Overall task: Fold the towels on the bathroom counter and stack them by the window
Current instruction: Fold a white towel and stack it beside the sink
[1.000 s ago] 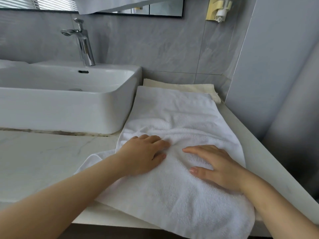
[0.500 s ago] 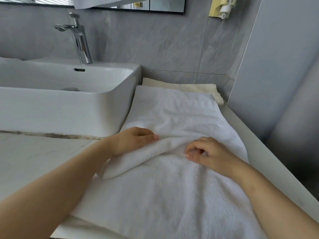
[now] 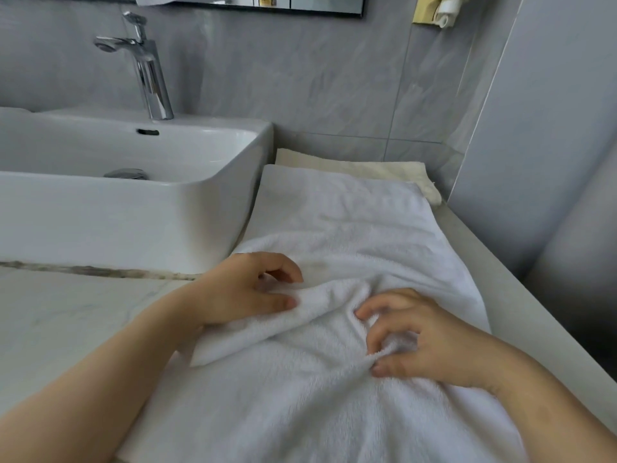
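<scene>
A white towel [image 3: 337,228] lies lengthwise on the counter, right of the sink, its near end hanging toward me. Under its far end a cream towel [image 3: 394,168] lies flat against the wall. My left hand [image 3: 240,292] pinches a raised ridge of the white towel at its left edge, thumb below and fingers curled over the top. My right hand [image 3: 417,335] sits at the towel's middle with fingers curled, pinching a bunch of the cloth between thumb and fingertips. A crease runs across the towel between both hands.
A white basin [image 3: 187,212] with a chrome tap [image 3: 147,68] stands at the left, close against the towel. The marble counter [image 3: 66,315] shows bare in front of it. A grey wall panel [image 3: 541,128] borders the right side, with the counter's edge [image 3: 521,289] just beside the towel.
Both hands lay flat on the towel a second ago. They have since curled and gathered the cloth into a ridge, and my right hand has slid nearer to me.
</scene>
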The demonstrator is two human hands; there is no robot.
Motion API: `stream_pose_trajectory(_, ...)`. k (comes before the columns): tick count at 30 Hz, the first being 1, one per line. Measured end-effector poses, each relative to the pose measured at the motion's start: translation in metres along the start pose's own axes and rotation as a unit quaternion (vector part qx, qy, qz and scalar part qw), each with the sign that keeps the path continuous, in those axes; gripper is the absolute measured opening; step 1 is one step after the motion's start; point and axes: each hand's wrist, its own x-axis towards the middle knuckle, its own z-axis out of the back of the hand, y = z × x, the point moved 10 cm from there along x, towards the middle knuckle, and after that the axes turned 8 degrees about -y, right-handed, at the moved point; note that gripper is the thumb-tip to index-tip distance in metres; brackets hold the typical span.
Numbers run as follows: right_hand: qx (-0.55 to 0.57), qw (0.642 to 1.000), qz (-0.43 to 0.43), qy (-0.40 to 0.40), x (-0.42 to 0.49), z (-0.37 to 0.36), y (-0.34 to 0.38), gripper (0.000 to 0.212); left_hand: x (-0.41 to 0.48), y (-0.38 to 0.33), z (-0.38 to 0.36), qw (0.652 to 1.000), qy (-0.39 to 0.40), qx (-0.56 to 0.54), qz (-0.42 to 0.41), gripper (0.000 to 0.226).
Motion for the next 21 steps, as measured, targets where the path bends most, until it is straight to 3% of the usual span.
stream_pose_trajectory(3,0.010,0.999,0.008,-0.051,0.004,0.006,0.001,0.014,0.001,-0.004,-0.001,0.999,0.014,-0.039,0.000,0.022)
stream_pose_trajectory(6,0.097,0.989,-0.026,-0.111,0.006,0.022,-0.004,0.013,0.000,-0.008,-0.001,0.987,0.031,-0.157,0.027,0.024)
stream_pose_trajectory(9,0.119,0.975,-0.057,-0.177,0.012,0.038,-0.014,0.017,-0.005,-0.017,0.001,0.974,0.093,-0.204,0.033,0.043)
stream_pose_trajectory(12,0.138,0.955,-0.113,-0.237,0.019,0.054,-0.036,0.021,-0.015,-0.019,-0.011,0.971,0.208,-0.105,0.062,0.055)
stream_pose_trajectory(14,0.129,0.955,-0.151,-0.221,0.028,0.056,-0.042,0.023,-0.017,-0.017,-0.019,0.965,0.245,-0.016,0.087,0.050)
stream_pose_trajectory(18,0.095,0.962,-0.206,-0.150,0.048,0.053,-0.044,0.026,0.004,-0.020,-0.020,0.973,0.198,0.074,0.092,0.028)
stream_pose_trajectory(21,0.117,0.958,-0.220,-0.142,0.052,0.051,-0.054,0.023,0.017,-0.013,-0.029,0.976,0.184,0.048,0.106,0.009)
